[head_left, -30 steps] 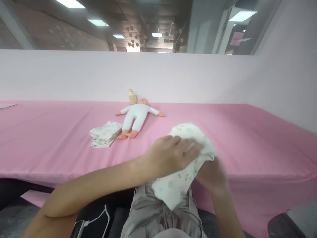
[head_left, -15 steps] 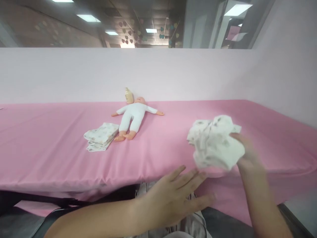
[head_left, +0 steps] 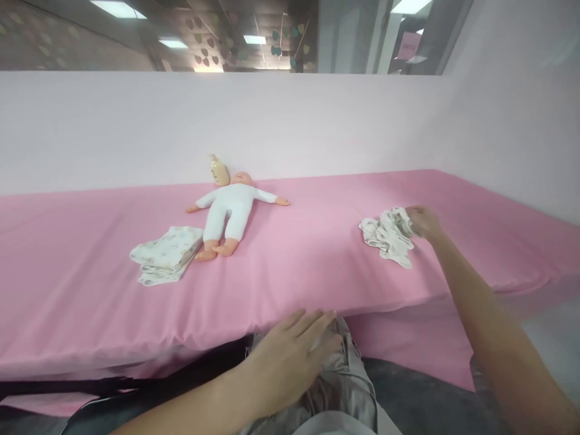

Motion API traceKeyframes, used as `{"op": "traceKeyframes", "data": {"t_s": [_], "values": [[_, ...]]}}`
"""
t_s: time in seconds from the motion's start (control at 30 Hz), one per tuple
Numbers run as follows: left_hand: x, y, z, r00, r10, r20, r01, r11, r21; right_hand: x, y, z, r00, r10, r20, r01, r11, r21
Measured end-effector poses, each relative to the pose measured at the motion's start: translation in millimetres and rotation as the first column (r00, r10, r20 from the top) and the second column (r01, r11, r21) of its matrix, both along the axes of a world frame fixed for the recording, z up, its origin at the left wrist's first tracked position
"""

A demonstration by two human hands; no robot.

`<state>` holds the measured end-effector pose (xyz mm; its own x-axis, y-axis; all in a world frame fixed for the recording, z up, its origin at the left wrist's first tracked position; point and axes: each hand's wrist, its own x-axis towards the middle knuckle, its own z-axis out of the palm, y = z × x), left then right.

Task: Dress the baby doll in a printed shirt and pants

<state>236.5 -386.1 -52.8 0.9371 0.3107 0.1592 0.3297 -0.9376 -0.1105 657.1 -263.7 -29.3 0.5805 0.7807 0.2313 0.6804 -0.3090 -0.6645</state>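
Crumpled cloth (head_left: 386, 235), in the head view, lies on the pink-covered desk (head_left: 294, 254), down but not yet released: my curled right grip (head_left: 422, 222) seems closed on its edge. My left grip (head_left: 287, 356) is outstretched, empty.

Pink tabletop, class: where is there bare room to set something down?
Between the doll and the crumpled cloth at the right hand; also left of the folded cloths. Crowded: where bottle, doll and folded cloths cluster.

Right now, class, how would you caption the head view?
Right-hand fingers hold a crumpled cloth; a doll lies beside folded cloths.
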Motion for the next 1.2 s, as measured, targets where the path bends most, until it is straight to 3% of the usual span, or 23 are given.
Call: {"op": "traceKeyframes", "data": {"t_s": [0.1,0.23,0.33,0.43,0.47,0.53,0.57,0.6,0.7,0.8,0.97,1.13,1.2], "values": [[4,1,-1.7,0.999,-0.020,-0.032,0.020,1.000,-0.006,-12,-9,-5.7,1.000,0.011,0.021,-0.010,0.998,-0.070],[6,4,2.1,0.995,-0.060,-0.083,0.057,0.998,-0.036,-19,-16,-26.7,0.991,0.013,0.136,0.012,0.982,-0.186],[7,15,10.5,0.992,-0.081,-0.097,0.071,0.993,-0.096,-17,-9,-21.8,0.981,-0.054,0.187,0.080,0.987,-0.139],[12,41,24.7,0.998,-0.010,-0.064,0.001,0.990,-0.138,-32,0,20.7,0.960,-0.135,0.246,0.118,0.990,0.082],[15,53,31.6,0.999,0.032,-0.038,-0.038,0.988,-0.147,-46,1,40.0,0.954,-0.144,0.263,0.078,0.966,0.246],[23,79,49.2,0.991,0.114,0.063,-0.101,0.979,-0.177,-86,2,76.9,0.949,-0.086,0.302,-0.086,0.854,0.513],[28,92,59.5,0.978,0.143,0.155,-0.110,0.972,-0.206,-110,2,91.8,0.946,-0.048,0.321,-0.169,0.771,0.614],[32,105,70.4,0.952,0.160,0.262,-0.095,0.966,-0.242,-134,2,103.4,0.939,0.006,0.343,-0.249,0.698,0.671],[47,138,99.9,0.807,0.187,0.560,-0.014,0.954,-0.299,-197,9,120.0,0.904,0.221,0.366,-0.422,0.601,0.679],[54,167,114.7,0.717,0.213,0.664,-0.023,0.959,-0.283,-227,29,118.1,0.850,0.426,0.310,-0.512,0.527,0.679],[37,214,109.2,0.768,0.289,0.572,-0.111,0.939,-0.325,-233,75,99.5,0.687,0.705,0.175,-0.640,0.472,0.607],[13,253,100.4,0.712,0.373,0.595,-0.124,0.901,-0.417,-235,105,85.7,0.534,0.841,0.091,-0.729,0.404,0.553],[9,260,100.6,0.706,0.385,0.595,-0.095,0.883,-0.459,-235,108,83.4,0.531,0.845,0.060,-0.709,0.405,0.577]]}}
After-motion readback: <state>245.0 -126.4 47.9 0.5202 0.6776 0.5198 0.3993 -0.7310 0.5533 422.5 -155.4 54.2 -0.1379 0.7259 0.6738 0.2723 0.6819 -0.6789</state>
